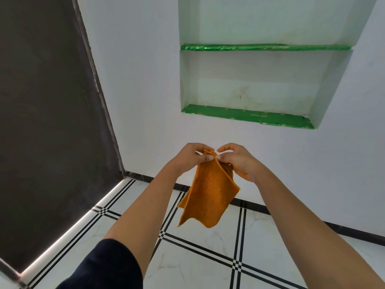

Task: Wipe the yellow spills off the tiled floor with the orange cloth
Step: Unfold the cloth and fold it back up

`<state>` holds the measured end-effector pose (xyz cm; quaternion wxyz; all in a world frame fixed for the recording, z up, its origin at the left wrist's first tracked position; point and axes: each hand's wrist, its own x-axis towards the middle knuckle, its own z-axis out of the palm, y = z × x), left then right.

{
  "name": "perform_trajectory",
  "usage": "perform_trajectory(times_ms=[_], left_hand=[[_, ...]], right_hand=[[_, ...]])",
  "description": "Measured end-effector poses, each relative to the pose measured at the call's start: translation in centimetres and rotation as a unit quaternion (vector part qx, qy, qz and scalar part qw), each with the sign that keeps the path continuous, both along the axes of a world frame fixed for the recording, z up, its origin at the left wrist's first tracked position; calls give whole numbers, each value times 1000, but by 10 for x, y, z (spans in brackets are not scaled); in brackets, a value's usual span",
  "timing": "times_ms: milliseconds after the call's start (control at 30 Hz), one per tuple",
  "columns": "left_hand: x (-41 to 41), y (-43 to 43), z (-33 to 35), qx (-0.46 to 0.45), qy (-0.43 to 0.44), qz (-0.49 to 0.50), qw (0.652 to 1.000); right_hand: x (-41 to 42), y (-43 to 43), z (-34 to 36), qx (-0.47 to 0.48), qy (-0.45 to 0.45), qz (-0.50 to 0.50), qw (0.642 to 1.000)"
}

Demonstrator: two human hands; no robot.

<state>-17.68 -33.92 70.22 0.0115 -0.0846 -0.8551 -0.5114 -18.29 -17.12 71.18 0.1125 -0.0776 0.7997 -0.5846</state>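
We hold the orange cloth (210, 197) up in the air at its top edge, w/ both hands close together, thumbs nearly touching. The left hand (190, 158) pinches the top corner btwn thumb and fingers; the right hand (237, 161) pinches the layers just beside it, fingers curled round the fabric. The cloth hangs down folded over, its lower corners loose, well above the tiled floor (208, 265), which is white w/ black double lines crossing. A dark sleeve (108, 265) covers our left upper arm. Behind the cloth stands a white wall (145, 80) w/ black skirting (250, 204) and a recessed niche w/ two green-lined shelves (245, 116). A dark panel (45, 101) fills the left side.
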Motion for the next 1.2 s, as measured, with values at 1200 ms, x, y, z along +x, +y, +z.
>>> perform_trajectory(times_ms=[1200], left_hand=[[1, -8, 35, 295, -16, 97, 950]], right_hand=[[12, 15, -40, -114, -101, 49, 987]])
